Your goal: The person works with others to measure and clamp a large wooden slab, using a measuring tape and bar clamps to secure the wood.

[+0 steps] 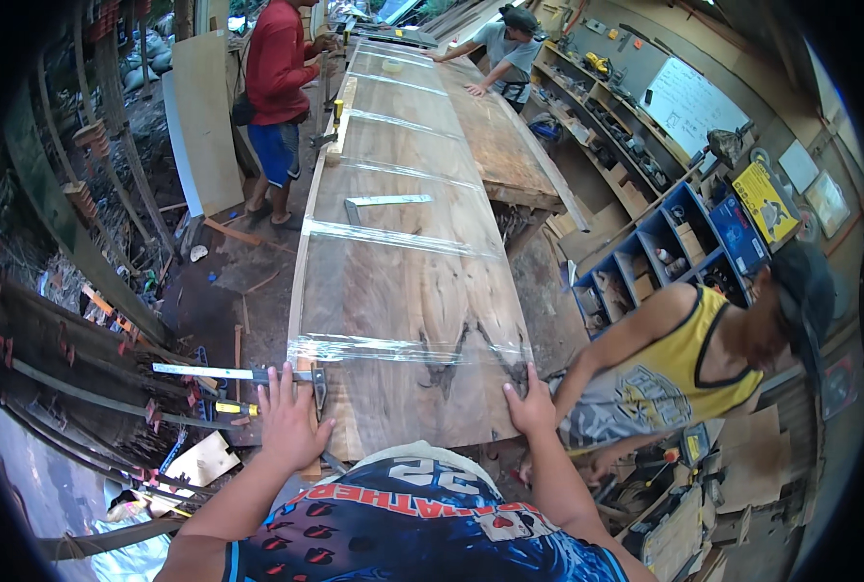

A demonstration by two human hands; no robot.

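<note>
A long wooden panel (403,291) stretches away in front of me, crossed by several bands of clear plastic film (393,238). My left hand (291,422) lies with spread fingers at its near left corner. Beside those fingers is a bar clamp (209,371), whose metal bar sticks out to the left and whose yellow handle (236,408) hangs below. My right hand (532,407) rests on the near right edge, fingers apart, nothing held. Farther up the panel lie a metal square (388,201) and a roll of tape (391,66). Another clamp (337,116) grips the far left edge.
A person in a yellow tank top (665,369) bends close on my right. Two others, in a red top (275,68) and a grey shirt (508,58), stand at the far end. A brown workbench (519,170), blue shelving (665,247) and a rack of clamps (83,388) flank the panel.
</note>
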